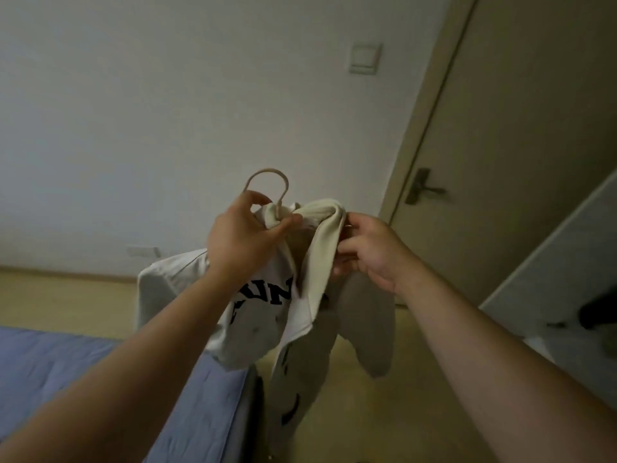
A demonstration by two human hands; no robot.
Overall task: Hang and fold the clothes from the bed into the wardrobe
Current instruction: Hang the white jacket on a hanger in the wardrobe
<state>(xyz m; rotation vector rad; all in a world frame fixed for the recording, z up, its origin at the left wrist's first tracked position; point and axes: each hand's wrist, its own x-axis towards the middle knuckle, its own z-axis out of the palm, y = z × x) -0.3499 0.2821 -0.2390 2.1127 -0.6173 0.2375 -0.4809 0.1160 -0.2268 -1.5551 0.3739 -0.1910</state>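
Hanger (278, 207) hidden inside cream sweatshirt (167, 282) except its hook, lettering partly folded

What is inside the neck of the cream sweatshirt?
A hanger: only its hook sticks out above the sweatshirt collar, where the left hand grips it. The hanger's shoulders are covered by fabric; the right hand pinches the bunched cloth.

**Sweatshirt held up on a hanger**

The left hand (243, 235) grips the neck of a beige hanger (268, 182), whose hook rises above its fingers (283, 225). The right hand (370, 252) pinches the cream sweatshirt (253, 325) at its bunched collar. The garment hangs above the corner of the blue bed (100, 372), with a closed door (521, 155) behind.
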